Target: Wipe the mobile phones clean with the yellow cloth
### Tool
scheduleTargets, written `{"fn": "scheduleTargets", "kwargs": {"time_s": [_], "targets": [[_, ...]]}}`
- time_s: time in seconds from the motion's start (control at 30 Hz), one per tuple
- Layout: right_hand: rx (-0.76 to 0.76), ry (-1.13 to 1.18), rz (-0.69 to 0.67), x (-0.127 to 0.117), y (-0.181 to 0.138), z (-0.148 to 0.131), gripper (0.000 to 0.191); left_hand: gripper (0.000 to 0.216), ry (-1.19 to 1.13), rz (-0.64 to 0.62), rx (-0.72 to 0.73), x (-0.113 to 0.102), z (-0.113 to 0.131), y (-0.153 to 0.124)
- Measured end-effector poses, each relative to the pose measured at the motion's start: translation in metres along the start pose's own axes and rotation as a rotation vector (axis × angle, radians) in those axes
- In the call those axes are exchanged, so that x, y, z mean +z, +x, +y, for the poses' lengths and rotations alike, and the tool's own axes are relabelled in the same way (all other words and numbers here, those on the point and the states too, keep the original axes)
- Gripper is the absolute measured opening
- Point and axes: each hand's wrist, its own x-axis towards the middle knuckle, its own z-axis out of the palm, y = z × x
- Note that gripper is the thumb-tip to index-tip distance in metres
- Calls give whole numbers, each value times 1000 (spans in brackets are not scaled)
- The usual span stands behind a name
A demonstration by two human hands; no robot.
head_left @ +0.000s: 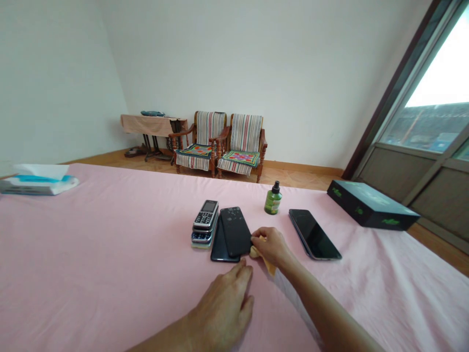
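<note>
My right hand (270, 244) pinches a soft yellow cloth (270, 268) against a flat black phone (236, 231) atop a dark glossy phone (218, 252); my left hand (224, 300) lies loosely open. Likely stiff, slick: grip the long edges.

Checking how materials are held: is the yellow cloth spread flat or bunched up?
Bunched up: the yellow cloth is gathered in the right hand, with a loose end sticking out below.

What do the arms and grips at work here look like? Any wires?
They're human: the left hand and right hand serve as the grip, with slim fingers and no gloves. Both forearms are bare where visible. No sleeves, watch, rings, cables or markings show.
</note>
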Motion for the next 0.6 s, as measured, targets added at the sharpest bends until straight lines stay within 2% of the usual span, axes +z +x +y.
{"fn": "scheduleTargets", "kwargs": {"time_s": [0.3, 0.5, 0.6], "targets": [[148, 286, -113, 4, -6, -7, 1, 41, -25, 3, 29, -1, 0, 0], [274, 592, -312, 1, -14, -18, 19, 36, -49, -7, 36, -2, 0, -1], [300, 711, -339, -8, -14, -21, 24, 32, -42, -15, 32, -1, 0, 0]]}}
